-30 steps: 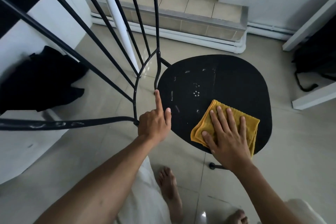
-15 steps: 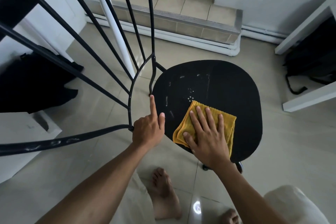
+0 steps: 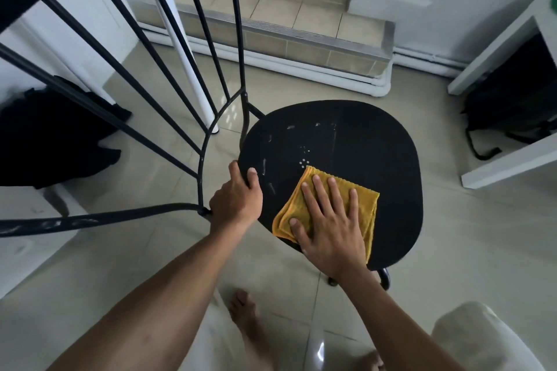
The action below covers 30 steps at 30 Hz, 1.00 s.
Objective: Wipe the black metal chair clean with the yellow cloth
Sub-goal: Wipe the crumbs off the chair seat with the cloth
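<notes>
Wiping the seat of the black metal chair (image 3: 361, 141) right now, near-left part of it. Right hand (image 3: 328, 226) flat on the folded yellow cloth (image 3: 366, 205), fingers (image 3: 316, 187) spread wide and pressing down, not gripping anything, just pinning the cloth to the seat. Left hand (image 3: 238, 199) curled around the seat's left edge, thumb on top, holding the chair steady.

Plenty of pale smudges and specks (image 3: 304, 159) just beyond the cloth, toward the far left of the seat, so probably early-to-mid in the job. Backrest bars (image 3: 211, 48) on the left look untouched as far as can be judged.

To do this bit well: keep the palm flat for even pressure, push away toward those smudges in overlapping strokes, don't let the folded corner bunch up. Keep that left grip firm since the chair could skid on the glossy tile floor (image 3: 467, 235). Worth flipping to a clean face once it gets grubby. Bare feet near the legs, so mind the toes.
</notes>
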{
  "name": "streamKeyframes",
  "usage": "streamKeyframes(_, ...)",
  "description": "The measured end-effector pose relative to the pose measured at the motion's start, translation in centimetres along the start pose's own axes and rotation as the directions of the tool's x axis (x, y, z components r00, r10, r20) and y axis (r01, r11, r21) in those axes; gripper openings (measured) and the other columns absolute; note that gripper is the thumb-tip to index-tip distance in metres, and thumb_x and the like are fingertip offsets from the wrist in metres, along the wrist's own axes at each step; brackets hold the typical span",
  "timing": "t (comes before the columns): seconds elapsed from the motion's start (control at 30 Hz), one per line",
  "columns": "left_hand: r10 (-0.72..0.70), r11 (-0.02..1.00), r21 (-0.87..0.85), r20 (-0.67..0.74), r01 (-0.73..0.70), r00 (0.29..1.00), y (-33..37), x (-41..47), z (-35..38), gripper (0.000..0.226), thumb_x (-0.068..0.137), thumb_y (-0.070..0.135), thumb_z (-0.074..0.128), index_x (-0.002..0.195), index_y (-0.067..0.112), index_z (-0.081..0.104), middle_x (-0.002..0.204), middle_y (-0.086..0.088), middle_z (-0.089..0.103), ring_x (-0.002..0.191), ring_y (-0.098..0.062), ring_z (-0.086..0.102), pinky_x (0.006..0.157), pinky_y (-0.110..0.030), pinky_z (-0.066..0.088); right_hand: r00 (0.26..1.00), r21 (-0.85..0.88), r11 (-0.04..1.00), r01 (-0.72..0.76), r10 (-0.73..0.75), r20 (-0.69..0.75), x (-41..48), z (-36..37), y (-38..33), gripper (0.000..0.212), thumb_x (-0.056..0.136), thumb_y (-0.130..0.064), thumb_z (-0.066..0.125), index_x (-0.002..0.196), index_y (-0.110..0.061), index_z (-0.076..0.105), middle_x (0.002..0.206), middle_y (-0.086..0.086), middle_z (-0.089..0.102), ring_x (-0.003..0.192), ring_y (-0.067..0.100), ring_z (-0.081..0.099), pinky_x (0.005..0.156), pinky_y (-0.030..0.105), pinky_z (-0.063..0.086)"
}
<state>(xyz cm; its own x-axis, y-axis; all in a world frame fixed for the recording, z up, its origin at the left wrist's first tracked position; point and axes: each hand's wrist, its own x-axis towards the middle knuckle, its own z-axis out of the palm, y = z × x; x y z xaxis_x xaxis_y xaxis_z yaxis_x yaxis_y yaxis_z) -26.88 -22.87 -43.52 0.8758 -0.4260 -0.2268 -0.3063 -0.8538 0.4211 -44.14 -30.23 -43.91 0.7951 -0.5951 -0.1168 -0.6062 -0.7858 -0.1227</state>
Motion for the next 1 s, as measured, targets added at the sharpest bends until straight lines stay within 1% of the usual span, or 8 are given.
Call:
streamKeyframes(0.1,-0.140,0.989,-0.048,0.023,0.141,0.990,1.4,0.3,0.0,0.043,0.102,0.040,0.019,0.123,0.011,0.042,0.106,-0.015,0.065,0.094,-0.036,0.060,0.076,-0.043,0.038,1.000,-0.002,1.000,0.003,-0.003,0.022,-0.1,0.0,0.1,0.075,0.096,-0.068,0.013,0.158,-0.027,0.006,0.166,-0.001,0.000,0.153,0.025,-0.007,0.120,0.060,0.000)
streamKeyframes(0.17,-0.179,0.982,-0.068,-0.011,0.178,0.984,1.8,0.6,0.3,0.044,0.103,0.038,0.017,0.120,0.009,0.045,0.104,-0.016,0.065,0.093,-0.035,0.060,0.073,-0.041,0.036,1.000,-0.002,1.000,0.003,-0.003,0.025,0.0,0.0,0.2,0.075,0.096,-0.069,0.011,0.158,-0.027,0.002,0.166,-0.001,-0.004,0.153,0.025,-0.010,0.119,0.060,-0.001)
streamKeyframes(0.27,-0.152,0.987,-0.055,-0.074,0.148,0.986,1.8,0.2,0.6,0.045,0.103,0.040,0.016,0.116,0.009,0.046,0.095,-0.013,0.067,0.084,-0.032,0.061,0.069,-0.039,0.036,0.999,0.010,1.000,0.006,-0.006,0.039,-0.1,-0.1,0.2,0.076,0.096,-0.069,0.009,0.158,-0.026,0.002,0.167,0.000,-0.003,0.153,0.026,-0.009,0.119,0.060,-0.002)
streamKeyframes(0.43,-0.155,0.987,-0.045,-0.107,0.151,0.982,2.0,0.0,0.5,0.047,0.103,0.041,0.017,0.116,0.008,0.047,0.092,-0.012,0.068,0.083,-0.033,0.063,0.066,-0.036,0.034,0.999,0.004,1.000,0.013,-0.013,0.052,0.0,-0.2,0.2,0.075,0.097,-0.068,0.010,0.158,-0.026,0.002,0.166,0.000,-0.004,0.153,0.027,-0.010,0.120,0.060,-0.003)
streamKeyframes(0.67,-0.152,0.988,-0.037,-0.088,0.149,0.984,2.4,-0.3,-0.1,0.047,0.103,0.041,0.016,0.115,0.009,0.048,0.091,-0.010,0.068,0.075,-0.028,0.061,0.063,-0.035,0.033,0.999,0.005,1.000,0.000,0.000,0.053,0.0,-0.3,0.1,0.075,0.096,-0.069,0.012,0.158,-0.027,0.005,0.167,-0.001,0.000,0.153,0.025,-0.007,0.120,0.060,-0.001)
streamKeyframes(0.77,-0.138,0.990,-0.050,-0.099,0.133,0.986,2.2,-0.1,0.3,0.046,0.103,0.041,0.016,0.114,0.010,0.048,0.091,-0.010,0.068,0.079,-0.030,0.064,0.063,-0.035,0.035,0.999,0.002,1.000,-0.012,0.012,0.037,0.0,-0.2,0.1,0.074,0.097,-0.069,0.014,0.158,-0.028,0.005,0.166,-0.002,-0.001,0.153,0.024,-0.009,0.120,0.059,0.000)
streamKeyframes(0.87,-0.137,0.990,-0.053,-0.102,0.132,0.985,2.1,0.0,0.5,0.045,0.103,0.040,0.017,0.114,0.010,0.048,0.088,-0.009,0.067,0.070,-0.025,0.057,0.064,-0.034,0.035,1.000,0.006,1.000,-0.014,0.014,0.027,0.0,-0.1,0.1,0.073,0.097,-0.068,0.018,0.158,-0.028,0.006,0.166,-0.003,0.001,0.153,0.023,-0.007,0.120,0.060,0.002)
streamKeyframes(1.0,-0.121,0.992,-0.063,-0.120,0.114,0.985,1.8,0.1,0.5,0.044,0.103,0.039,0.017,0.113,0.009,0.048,0.086,-0.009,0.067,0.069,-0.026,0.057,0.062,-0.034,0.035,1.000,-0.004,1.000,-0.003,0.003,0.017,0.1,0.2,0.3,0.073,0.097,-0.068,0.016,0.158,-0.030,0.005,0.166,-0.003,-0.001,0.153,0.022,-0.008,0.120,0.059,0.002)
